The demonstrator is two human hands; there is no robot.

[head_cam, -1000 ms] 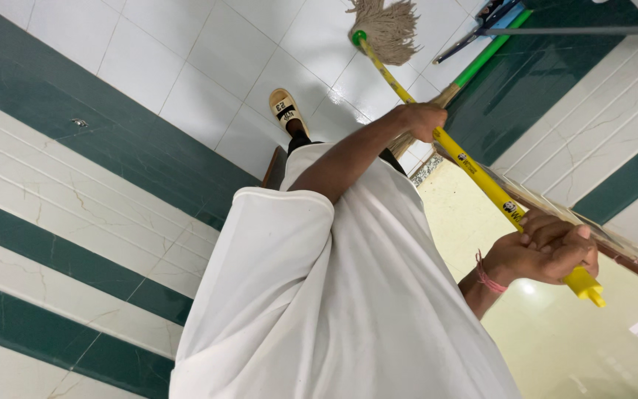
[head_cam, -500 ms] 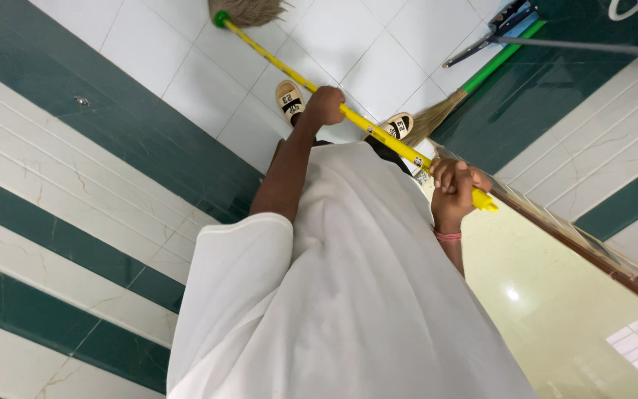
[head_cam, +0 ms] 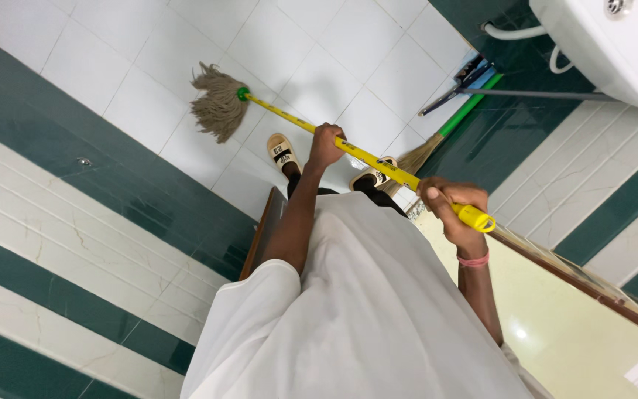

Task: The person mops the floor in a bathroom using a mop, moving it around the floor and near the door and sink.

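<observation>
Left hand (head_cam: 326,145) clamped mid-way on yellow mop handle (head_cam: 378,164), right hand (head_cam: 452,210) gripping its top end, string mop head (head_cam: 215,109) on white floor tiles (head_cam: 149,44), broom (head_cam: 444,133) beyond the handle

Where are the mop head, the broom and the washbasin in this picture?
mop head (head_cam: 215,109): head view, on the middle of the tan string bundle.
broom (head_cam: 416,157): head view, on the straw bristles below its green handle.
washbasin (head_cam: 599,52): head view, on the white underside of the bowl.

Left hand (head_cam: 326,145) fisted, arm stretched forward. Right hand (head_cam: 450,210) fisted, elbow bent, wrist near body.
</observation>
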